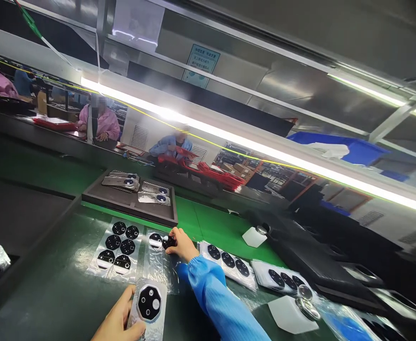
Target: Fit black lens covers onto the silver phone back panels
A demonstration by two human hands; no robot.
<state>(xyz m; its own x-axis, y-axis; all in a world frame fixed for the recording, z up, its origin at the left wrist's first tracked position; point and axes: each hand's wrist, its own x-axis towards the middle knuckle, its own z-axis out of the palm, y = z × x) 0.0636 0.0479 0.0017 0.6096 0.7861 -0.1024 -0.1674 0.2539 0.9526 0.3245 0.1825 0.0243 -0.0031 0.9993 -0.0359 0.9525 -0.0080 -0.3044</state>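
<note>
My left hand (117, 318) at the bottom edge grips a silver phone back cover (148, 308) with a round black camera ring (149, 302). My right hand (181, 244), in a blue sleeve, reaches forward and pinches a round black lens piece (168, 242) on a clear film strip (157, 258). To the left of it lies another clear sheet (117, 248) carrying several black round lens pieces.
A dark tray (129, 206) with several silver covers sits behind on the green mat. More lens strips (229, 263) and two white dispenser bottles (254, 236) (295, 310) lie to the right, beside black trays (321, 265). Other workers sit across the line.
</note>
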